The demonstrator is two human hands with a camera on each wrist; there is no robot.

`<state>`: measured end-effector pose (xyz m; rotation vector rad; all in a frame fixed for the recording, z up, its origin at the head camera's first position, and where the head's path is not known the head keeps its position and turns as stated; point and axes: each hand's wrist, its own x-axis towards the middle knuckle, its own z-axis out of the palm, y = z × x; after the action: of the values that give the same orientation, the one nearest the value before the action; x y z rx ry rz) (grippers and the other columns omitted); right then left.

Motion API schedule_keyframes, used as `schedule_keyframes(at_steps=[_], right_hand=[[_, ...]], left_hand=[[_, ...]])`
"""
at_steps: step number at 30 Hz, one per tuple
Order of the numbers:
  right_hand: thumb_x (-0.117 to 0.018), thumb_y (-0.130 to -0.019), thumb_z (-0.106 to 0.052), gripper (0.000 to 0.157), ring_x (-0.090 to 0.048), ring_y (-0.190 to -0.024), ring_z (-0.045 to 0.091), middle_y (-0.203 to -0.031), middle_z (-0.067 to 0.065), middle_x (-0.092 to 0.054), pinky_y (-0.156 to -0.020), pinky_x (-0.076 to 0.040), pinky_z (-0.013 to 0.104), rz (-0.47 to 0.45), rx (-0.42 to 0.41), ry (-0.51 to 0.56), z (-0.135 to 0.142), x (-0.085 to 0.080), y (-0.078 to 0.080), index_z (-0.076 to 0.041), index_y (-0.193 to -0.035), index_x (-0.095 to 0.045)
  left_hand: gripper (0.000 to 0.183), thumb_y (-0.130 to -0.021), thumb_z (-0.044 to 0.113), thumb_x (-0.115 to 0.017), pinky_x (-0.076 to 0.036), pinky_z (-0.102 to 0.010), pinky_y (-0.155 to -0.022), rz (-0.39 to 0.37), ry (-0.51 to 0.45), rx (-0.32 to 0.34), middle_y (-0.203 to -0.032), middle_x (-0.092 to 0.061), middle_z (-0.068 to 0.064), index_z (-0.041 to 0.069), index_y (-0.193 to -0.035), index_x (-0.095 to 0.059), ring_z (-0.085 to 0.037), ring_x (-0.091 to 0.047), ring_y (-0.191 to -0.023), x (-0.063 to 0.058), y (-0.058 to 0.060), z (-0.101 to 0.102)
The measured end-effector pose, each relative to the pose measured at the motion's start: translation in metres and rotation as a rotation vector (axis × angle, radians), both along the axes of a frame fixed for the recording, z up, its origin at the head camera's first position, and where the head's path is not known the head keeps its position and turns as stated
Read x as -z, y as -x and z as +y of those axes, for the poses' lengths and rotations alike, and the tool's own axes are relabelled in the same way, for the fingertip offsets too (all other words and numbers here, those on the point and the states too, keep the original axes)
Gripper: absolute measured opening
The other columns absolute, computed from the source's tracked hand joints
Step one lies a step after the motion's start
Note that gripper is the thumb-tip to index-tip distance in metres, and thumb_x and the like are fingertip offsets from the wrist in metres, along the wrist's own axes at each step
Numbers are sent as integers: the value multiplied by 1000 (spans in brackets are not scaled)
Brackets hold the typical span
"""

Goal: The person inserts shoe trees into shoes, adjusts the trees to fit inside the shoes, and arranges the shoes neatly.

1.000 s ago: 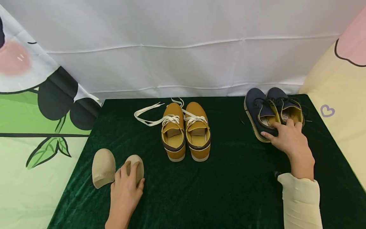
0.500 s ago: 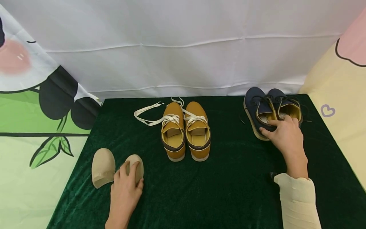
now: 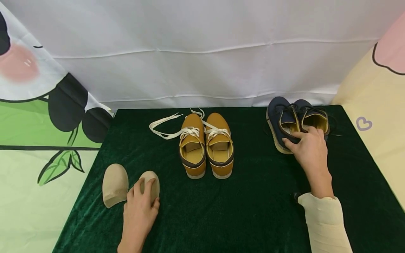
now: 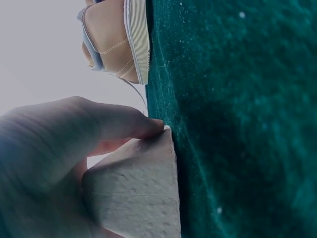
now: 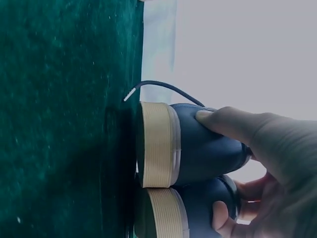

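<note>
My left hand (image 3: 139, 211) holds a beige moulded shoe insert (image 3: 152, 182), its fingers on top and the thumb along the right side. Up close in the left wrist view, the insert (image 4: 141, 191) has a rough, pulp-like end. A matching insert (image 3: 114, 184) lies just to its left. At the far right, my right hand (image 3: 311, 151) grips a pair of navy lace-up shoes (image 3: 278, 114) by their heels. In the right wrist view the thumb presses the outer side of one shoe (image 5: 203, 148), and fingers reach the other shoe (image 5: 200, 201) beside it.
Tan shoes (image 3: 193, 165) with white laces (image 3: 162, 131) stand side by side in the middle of the dark green cloth (image 3: 246, 211). A white cloth backdrop (image 3: 202, 70) rises behind the table, with printed cloth at both sides.
My right hand and the navy pair have slid a little to the left across the cloth. My left hand stays where it was on the insert.
</note>
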<state>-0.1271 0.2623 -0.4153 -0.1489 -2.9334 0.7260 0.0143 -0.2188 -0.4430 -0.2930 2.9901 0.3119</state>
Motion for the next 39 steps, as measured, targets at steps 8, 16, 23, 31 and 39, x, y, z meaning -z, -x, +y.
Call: schedule_keyframes(at_steps=[8, 16, 23, 31, 39], right_hand=[[-79, -92, -28, 44, -42, -113, 47, -126, 34, -54, -91, -38, 63, 83, -5, 35, -15, 0, -2, 4, -122, -74], [-81, -90, -24, 38, -45, -113, 48, -124, 33, -56, -96, -39, 63, 168, -36, 36, -32, 3, -4, 4, -115, -77], [-82, -90, -23, 36, -46, -115, 47, -123, 31, -56, -98, -39, 64, 185, -72, 43, -49, 3, -5, 3, -114, -78], [-84, -88, -21, 32, -48, -115, 45, -123, 31, -59, -100, -41, 62, 237, -119, 44, -66, 2, -7, 1, -110, -80], [-87, -85, -21, 30, -50, -107, 41, -114, 27, -61, -89, -46, 57, 261, -165, 12, -85, 7, -10, -1, -107, -82]], left_hand=[[66, -95, 21, -73, -45, -79, -95, -29, -6, -11, -161, -30, -28, 15, -153, -44, -62, -38, -138, -1, 0, 0], [66, -95, 22, -74, -45, -79, -95, -20, -13, -7, -162, -31, -28, 16, -153, -44, -61, -38, -139, 0, 1, 0], [66, -95, 22, -74, -45, -79, -95, -27, -13, -13, -162, -31, -28, 16, -154, -44, -61, -38, -139, 0, 0, 0], [67, -95, 23, -74, -45, -78, -96, -34, -9, -13, -162, -30, -28, 16, -154, -43, -61, -37, -140, 0, 0, -1], [67, -95, 23, -74, -45, -78, -97, -33, -13, -15, -162, -30, -27, 17, -155, -44, -61, -36, -141, 0, 0, 0]])
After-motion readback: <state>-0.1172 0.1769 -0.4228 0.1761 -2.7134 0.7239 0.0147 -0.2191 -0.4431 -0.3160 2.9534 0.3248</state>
